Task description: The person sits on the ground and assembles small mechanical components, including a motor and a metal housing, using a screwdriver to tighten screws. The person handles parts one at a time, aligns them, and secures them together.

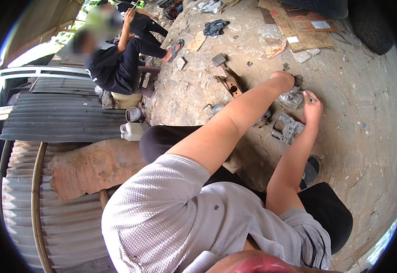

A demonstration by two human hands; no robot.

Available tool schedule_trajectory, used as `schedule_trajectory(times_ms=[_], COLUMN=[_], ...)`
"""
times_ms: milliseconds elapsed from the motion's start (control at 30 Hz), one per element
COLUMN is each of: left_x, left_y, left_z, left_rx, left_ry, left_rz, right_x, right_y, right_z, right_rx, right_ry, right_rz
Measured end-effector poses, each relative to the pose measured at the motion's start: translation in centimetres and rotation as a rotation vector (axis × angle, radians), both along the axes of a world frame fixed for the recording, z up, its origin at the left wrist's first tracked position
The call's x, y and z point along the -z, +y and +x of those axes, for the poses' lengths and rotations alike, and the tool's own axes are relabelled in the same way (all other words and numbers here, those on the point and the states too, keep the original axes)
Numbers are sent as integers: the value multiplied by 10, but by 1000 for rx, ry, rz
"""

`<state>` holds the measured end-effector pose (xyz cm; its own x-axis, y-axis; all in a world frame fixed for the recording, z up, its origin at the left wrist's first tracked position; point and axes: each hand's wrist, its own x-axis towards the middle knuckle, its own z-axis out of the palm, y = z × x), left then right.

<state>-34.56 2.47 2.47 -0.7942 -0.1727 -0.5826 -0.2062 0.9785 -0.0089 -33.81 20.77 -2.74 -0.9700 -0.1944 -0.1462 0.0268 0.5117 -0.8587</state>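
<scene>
My left hand [282,82] reaches out over the ground with its fingers curled closed. Beside its fingers is a dark, roundish piece [298,80], whose kind I cannot make out. Just below lies a silver cast-metal part [291,99], like an engine casing. At its right edge my right hand [313,108] is closed, with a small greyish piece showing between thumb and fingers. A second silver casting with openings [286,128] rests on the ground nearer to me, by my right forearm. My left forearm partly hides another dark metal part [264,119].
A rusty brown metal frame [231,82] lies left of my left hand. Flattened cardboard [301,25] and a dark tyre [372,29] are at the far right. Two people sit at the far left, near corrugated sheets [52,116]. A white jerrycan [134,131] stands beside my left knee.
</scene>
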Motion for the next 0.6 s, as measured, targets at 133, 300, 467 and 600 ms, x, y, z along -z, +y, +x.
schedule_trajectory(times_ms=[133,300,467,600], left_x=[6,-2,-19,-7], left_y=[-2,-1,7,-3], left_z=[0,3,3,7], left_rx=[-30,-39,-54,-69], left_ry=[1,-5,47,17], left_rz=[0,20,58,51], right_x=[-2,23,62,38], right_y=[-16,-28,-29,-30], right_z=[7,9,6,14], right_rx=[154,184,162,113], right_ry=[-14,52,11,-102], right_rz=[-96,-72,-34,21])
